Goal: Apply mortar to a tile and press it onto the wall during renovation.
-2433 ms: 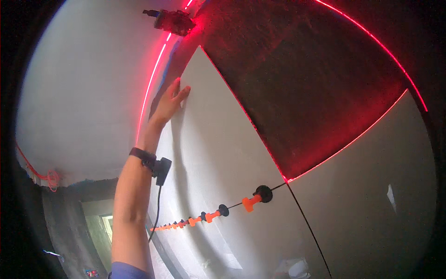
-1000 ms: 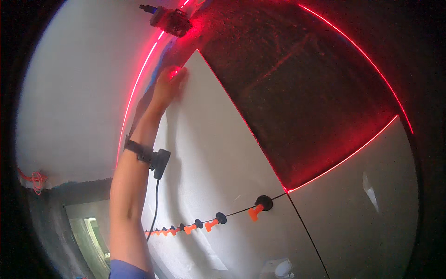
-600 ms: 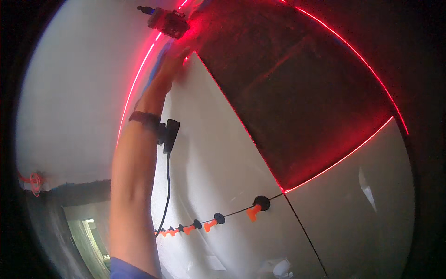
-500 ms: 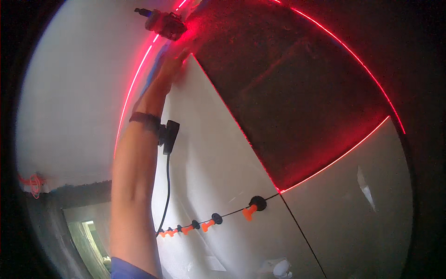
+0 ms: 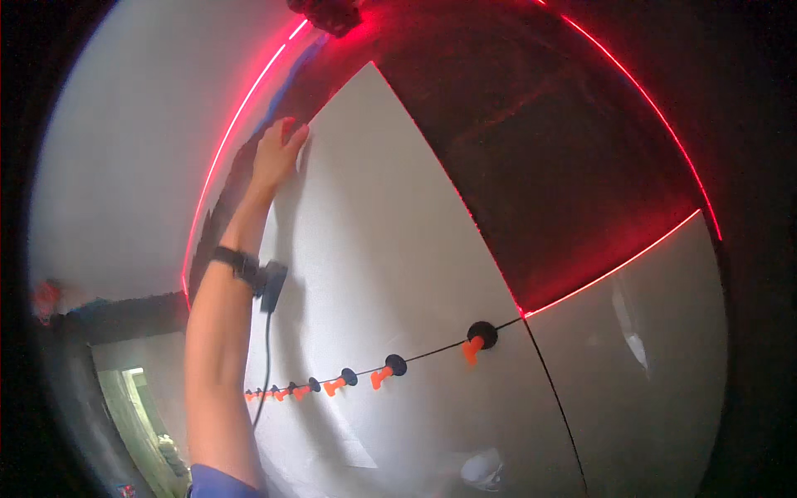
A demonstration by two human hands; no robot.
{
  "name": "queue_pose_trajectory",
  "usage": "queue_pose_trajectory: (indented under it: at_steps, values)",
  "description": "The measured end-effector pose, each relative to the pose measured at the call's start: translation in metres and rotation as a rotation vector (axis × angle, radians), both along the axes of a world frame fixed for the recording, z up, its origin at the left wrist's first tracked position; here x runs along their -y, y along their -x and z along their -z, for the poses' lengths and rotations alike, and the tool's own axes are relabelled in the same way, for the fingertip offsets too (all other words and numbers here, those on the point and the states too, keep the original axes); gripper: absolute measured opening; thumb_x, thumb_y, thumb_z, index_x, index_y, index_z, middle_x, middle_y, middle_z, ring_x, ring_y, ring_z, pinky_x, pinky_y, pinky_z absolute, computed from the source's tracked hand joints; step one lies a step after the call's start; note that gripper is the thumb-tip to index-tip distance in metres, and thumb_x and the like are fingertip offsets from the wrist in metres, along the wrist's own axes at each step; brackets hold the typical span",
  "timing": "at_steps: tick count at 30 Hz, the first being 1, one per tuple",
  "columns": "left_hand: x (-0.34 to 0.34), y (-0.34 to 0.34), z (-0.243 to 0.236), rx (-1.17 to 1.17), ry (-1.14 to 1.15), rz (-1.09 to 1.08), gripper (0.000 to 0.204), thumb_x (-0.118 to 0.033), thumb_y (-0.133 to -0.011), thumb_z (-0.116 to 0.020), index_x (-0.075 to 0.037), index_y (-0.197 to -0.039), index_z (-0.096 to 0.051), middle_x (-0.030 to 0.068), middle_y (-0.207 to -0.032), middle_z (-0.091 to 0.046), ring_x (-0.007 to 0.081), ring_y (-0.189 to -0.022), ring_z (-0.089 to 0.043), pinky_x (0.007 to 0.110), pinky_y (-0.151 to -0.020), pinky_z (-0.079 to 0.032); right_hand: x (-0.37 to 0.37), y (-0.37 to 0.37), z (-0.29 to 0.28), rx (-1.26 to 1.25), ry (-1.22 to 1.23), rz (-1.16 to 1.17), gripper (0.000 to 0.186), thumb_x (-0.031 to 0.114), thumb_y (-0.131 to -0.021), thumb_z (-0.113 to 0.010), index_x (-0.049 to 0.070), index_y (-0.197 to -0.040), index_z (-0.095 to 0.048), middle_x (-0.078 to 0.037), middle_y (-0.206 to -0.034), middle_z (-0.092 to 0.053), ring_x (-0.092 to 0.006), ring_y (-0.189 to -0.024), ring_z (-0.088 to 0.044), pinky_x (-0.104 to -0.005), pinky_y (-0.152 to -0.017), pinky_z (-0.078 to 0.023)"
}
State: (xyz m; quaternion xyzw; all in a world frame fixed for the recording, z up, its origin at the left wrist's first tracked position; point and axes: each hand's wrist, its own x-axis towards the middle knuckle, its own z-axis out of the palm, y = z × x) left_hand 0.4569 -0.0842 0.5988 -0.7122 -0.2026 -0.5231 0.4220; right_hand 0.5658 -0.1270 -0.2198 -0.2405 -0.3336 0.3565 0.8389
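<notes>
My left hand (image 5: 280, 153) reaches up to the top edge of a large light-grey tile (image 5: 374, 216) on the wall. Its fingers bend at that edge, with the thumb spread apart over the tile side. Around the wrist is a dark band (image 5: 237, 261) with a small black box (image 5: 271, 286) and a cable. Along the seam at the tile's lower edge runs a row of tile levelling clips (image 5: 475, 340), black discs with orange T-shaped handles. My right hand is out of view.
Red laser lines (image 5: 656, 104) cross the dark bare wall (image 5: 515, 166) and the ceiling side. A dark device (image 5: 332, 15) sits at the top in red glow. Another tile (image 5: 647, 357) lies beyond the vertical joint. At lower left is a window opening (image 5: 137, 390).
My left hand has slid from the tile's upper corner leftward and down along the top edge. The view has shifted, so the dark device is now partly cut off at the top.
</notes>
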Motion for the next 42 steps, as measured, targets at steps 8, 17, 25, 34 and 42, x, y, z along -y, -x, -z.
queue_pose_trajectory:
  at_steps: [8, 17, 25, 34, 42]
  values:
    - [-0.043, -0.015, 0.025, -0.118, -0.106, -0.137, 0.079, -0.055, -0.097, -0.040, -0.001, -0.152, -0.021, 0.0212, -0.158, -0.017, 0.0347, -0.148, -0.012, 0.041, -0.119, -0.012, -0.005, 0.008, 0.014, 0.010, 0.002, -0.013, 0.031, 0.024, -0.097, -0.054, 0.002, -0.118, -0.058, -0.013, -0.108, -0.061, -0.0235, -0.100, -0.057, -0.0385, -0.085, -0.049]
    - [-0.056, 0.008, 0.022, -0.175, -0.273, -0.113, 0.082, -0.057, -0.098, -0.038, 0.000, -0.152, -0.016, 0.0258, -0.157, -0.017, 0.0357, -0.147, -0.015, 0.043, -0.120, -0.012, 0.005, 0.005, 0.017, 0.136, 0.036, -0.141, 0.030, 0.023, -0.096, -0.054, 0.002, -0.117, -0.058, -0.012, -0.106, -0.061, -0.0227, -0.098, -0.057, -0.0378, -0.084, -0.049]
    - [-0.081, 0.171, 0.082, 0.124, 0.187, -0.175, 0.091, -0.064, -0.093, -0.040, 0.000, -0.152, -0.013, 0.0260, -0.158, -0.008, 0.0367, -0.148, -0.009, 0.043, -0.120, -0.014, 0.008, 0.009, -0.014, 0.467, 0.087, -0.296, 0.029, 0.022, -0.096, -0.054, 0.002, -0.117, -0.059, -0.012, -0.105, -0.061, -0.0220, -0.097, -0.057, -0.0373, -0.084, -0.049]
    - [-0.174, 0.448, 0.106, 0.421, 0.287, -0.307, 0.089, -0.062, -0.093, -0.041, 0.002, -0.151, -0.019, 0.0210, -0.158, -0.019, 0.0339, -0.147, -0.016, 0.042, -0.119, -0.018, -0.014, 0.169, -0.019, 0.542, 0.154, -0.290, 0.028, 0.022, -0.096, -0.054, 0.002, -0.116, -0.059, -0.011, -0.103, -0.062, -0.0212, -0.095, -0.057, -0.0367, -0.083, -0.049]
    - [-0.246, 0.550, 0.073, 0.550, 0.056, -0.164, 0.084, -0.057, -0.088, -0.058, -0.018, -0.153, -0.023, 0.0149, -0.158, -0.022, 0.0363, -0.147, -0.016, 0.051, -0.118, -0.016, -0.029, 0.318, -0.030, 0.520, 0.241, -0.198, 0.027, 0.021, -0.096, -0.054, 0.003, -0.115, -0.059, -0.011, -0.102, -0.062, -0.0205, -0.094, -0.058, -0.0361, -0.082, -0.049]
